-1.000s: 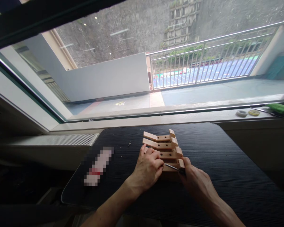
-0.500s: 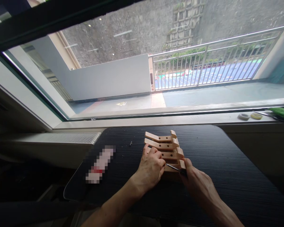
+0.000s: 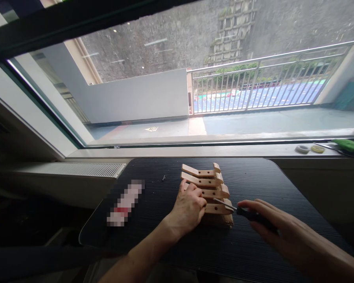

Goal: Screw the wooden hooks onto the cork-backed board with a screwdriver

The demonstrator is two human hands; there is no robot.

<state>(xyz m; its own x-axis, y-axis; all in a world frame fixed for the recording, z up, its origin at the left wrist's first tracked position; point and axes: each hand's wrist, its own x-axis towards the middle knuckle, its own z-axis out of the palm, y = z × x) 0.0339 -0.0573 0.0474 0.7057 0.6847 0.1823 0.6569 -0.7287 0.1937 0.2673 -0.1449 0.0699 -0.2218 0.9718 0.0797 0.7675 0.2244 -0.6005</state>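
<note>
Wooden rack (image 3: 208, 193), frame's lower centre, on desk (image 3: 283, 188); left hand (image 3: 188, 204)'s grip clasps it. Right hand (image 3: 279, 224)'s grip encloses screwdriver (image 3: 255, 217) — if rack shifts, tip could skid toward left hand.

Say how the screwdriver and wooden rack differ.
The screwdriver has a dark handle and metal shaft; the wooden rack is pale. The screwdriver is slim and straight; the rack is broader, with four bent slats. The screwdriver is in the right hand; the rack is partly under the left hand. Both have a hand on them.
</note>
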